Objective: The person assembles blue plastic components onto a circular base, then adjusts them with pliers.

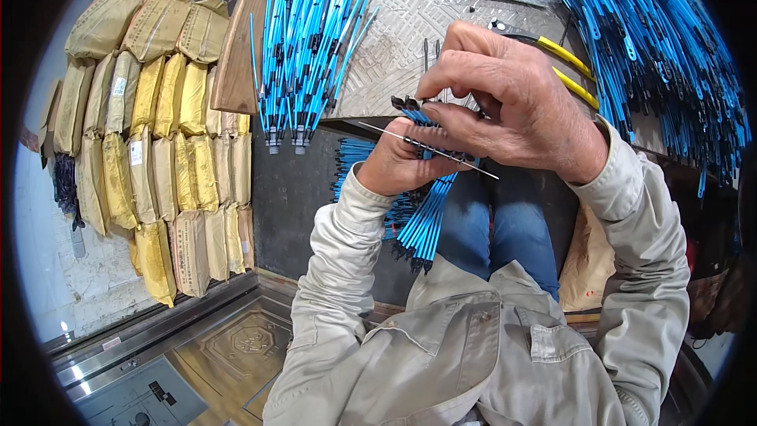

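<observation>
Clearly our left hand clasps the strips; our right hand pinches their black ends. They look light and springy, best held beside the wire.

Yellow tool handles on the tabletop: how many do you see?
2: the upper handle and the lower handle, both just right of the right hand; more could be hidden behind it.
</observation>
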`<state>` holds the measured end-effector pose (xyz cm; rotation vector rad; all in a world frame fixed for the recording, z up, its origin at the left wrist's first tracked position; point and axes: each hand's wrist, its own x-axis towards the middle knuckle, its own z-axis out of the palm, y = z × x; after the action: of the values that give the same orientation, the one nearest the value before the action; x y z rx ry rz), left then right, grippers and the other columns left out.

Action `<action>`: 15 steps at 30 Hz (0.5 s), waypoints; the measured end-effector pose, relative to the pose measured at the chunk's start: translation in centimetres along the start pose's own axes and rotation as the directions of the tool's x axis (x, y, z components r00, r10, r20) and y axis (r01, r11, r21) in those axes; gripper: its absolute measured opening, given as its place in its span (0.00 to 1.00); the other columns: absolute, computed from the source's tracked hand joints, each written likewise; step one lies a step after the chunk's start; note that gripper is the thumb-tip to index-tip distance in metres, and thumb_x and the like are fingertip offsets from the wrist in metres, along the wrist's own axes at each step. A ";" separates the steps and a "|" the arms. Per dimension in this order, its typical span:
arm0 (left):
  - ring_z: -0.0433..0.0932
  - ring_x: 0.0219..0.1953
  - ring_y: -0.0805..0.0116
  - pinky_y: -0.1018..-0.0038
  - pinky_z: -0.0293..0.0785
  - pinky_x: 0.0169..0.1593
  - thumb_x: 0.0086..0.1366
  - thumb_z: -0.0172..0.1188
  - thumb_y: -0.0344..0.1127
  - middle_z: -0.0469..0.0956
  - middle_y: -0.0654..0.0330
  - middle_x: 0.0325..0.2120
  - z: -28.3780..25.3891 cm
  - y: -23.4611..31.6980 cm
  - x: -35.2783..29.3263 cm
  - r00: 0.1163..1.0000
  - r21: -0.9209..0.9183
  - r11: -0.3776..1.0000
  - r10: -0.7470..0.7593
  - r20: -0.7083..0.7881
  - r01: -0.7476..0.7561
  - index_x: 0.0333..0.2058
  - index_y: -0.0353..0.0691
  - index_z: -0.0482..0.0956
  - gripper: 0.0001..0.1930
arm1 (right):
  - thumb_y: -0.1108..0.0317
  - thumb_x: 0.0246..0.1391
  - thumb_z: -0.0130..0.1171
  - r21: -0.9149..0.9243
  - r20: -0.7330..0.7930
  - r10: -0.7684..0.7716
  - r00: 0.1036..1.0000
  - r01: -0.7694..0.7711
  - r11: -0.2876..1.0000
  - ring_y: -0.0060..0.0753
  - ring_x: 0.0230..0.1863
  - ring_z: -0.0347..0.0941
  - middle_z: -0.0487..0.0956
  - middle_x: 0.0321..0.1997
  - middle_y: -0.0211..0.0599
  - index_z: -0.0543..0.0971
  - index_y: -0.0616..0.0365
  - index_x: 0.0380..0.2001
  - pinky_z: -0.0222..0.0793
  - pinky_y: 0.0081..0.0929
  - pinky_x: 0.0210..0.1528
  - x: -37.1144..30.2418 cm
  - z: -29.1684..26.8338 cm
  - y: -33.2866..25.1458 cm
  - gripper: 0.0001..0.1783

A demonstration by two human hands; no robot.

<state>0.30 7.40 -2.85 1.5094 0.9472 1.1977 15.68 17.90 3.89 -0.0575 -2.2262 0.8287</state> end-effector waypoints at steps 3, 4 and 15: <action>0.75 0.44 0.67 0.72 0.69 0.50 0.51 0.66 0.24 0.79 0.59 0.37 -0.1 -0.1 0.0 1.000 0.001 1.000 -0.004 0.000 0.004 0.37 0.38 0.81 0.13 | 0.73 0.41 0.64 0.014 -0.008 0.001 1.000 -0.001 1.000 0.24 0.20 0.60 0.64 0.22 0.30 0.76 0.59 0.28 0.54 0.20 0.20 -0.2 0.1 -0.1 0.08; 0.75 0.44 0.67 0.72 0.69 0.50 0.51 0.66 0.24 0.79 0.59 0.37 -0.1 0.0 -0.1 1.000 0.001 1.000 -0.007 -0.002 0.007 0.37 0.38 0.81 0.13 | 0.73 0.42 0.64 0.023 -0.011 0.001 1.000 -0.001 1.000 0.24 0.20 0.61 0.64 0.22 0.30 0.76 0.59 0.28 0.55 0.21 0.20 -0.2 0.2 -0.1 0.09; 0.76 0.43 0.70 0.72 0.69 0.49 0.51 0.66 0.25 0.80 0.59 0.37 0.4 0.6 -0.1 0.999 -0.006 1.000 -0.018 -0.052 0.018 0.37 0.38 0.82 0.12 | 0.66 0.45 0.65 0.068 0.054 0.048 0.997 -0.052 0.996 0.23 0.21 0.61 0.65 0.22 0.30 0.75 0.59 0.29 0.54 0.21 0.20 0.6 0.2 -0.4 0.11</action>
<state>0.67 7.05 -2.34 1.4693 0.9892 1.2305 15.24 17.68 4.40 -0.0592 -2.2509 0.9439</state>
